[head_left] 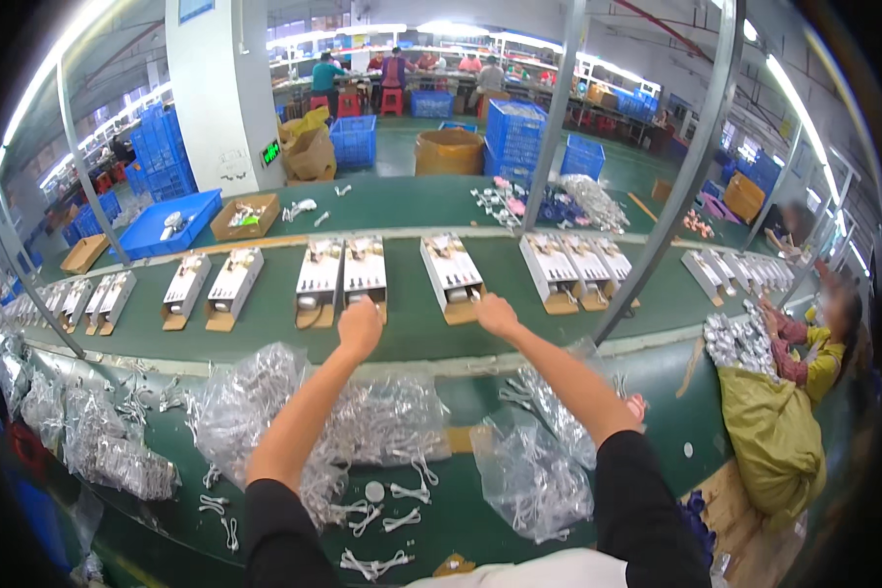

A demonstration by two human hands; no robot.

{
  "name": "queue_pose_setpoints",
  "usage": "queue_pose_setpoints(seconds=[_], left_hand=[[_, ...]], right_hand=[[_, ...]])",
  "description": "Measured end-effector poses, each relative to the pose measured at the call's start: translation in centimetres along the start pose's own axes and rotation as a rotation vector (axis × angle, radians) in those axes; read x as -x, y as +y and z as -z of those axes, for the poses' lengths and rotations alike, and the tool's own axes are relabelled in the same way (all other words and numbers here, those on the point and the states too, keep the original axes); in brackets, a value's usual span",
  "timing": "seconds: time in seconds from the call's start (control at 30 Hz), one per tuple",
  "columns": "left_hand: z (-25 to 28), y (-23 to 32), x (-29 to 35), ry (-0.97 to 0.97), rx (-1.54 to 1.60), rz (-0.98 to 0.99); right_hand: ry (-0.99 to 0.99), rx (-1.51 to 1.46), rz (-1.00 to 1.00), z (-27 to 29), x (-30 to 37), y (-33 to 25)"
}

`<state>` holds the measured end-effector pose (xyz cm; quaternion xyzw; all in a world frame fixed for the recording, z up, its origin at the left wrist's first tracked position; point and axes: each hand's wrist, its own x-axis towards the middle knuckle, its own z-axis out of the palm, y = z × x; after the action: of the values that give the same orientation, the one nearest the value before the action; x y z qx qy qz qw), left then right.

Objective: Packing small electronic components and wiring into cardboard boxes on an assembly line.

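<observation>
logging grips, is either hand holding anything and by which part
Cannot be told: left hand and right hand are at open ends of two boxes, grips unclear.

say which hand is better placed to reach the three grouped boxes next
Probably the right hand: it is at the single box nearest the three grouped boxes; the left hand is at another box farther left.

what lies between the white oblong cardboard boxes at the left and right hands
Just green work surface shows between the left box and the right box in the head view.
</observation>
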<state>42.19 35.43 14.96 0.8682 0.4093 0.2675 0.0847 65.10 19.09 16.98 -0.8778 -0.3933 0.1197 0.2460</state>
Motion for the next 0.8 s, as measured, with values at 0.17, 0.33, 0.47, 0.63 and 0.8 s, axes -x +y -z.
queue_pose_setpoints(seconds=[0.17, 0.33, 0.47, 0.63, 0.8], left_hand=[[-5.5, 1.9, -2.7, -0.053, -0.128, -0.138], [-4.9, 3.4, -2.9, -0.019, -0.256, -0.311], [2.7, 7.9, 0.6, -0.015, -0.324, -0.675], [12.9, 9.0, 13.9, -0.377, 0.029, -1.009], [10.1, 6.4, 20.3, -0.479, -0.081, -1.157]], right_hand=[[0.064, -0.009, -0.092, -2.2, -3.9, 5.0], [0.234, -0.051, 0.101, -2.5, -6.5, 6.3], [0.126, 0.133, 0.325, 1.8, -4.1, 8.5], [-0.376, -0.084, 0.487, 5.7, 3.3, 2.9], [-0.461, 0.106, 0.623, 3.8, 6.2, -0.4]])
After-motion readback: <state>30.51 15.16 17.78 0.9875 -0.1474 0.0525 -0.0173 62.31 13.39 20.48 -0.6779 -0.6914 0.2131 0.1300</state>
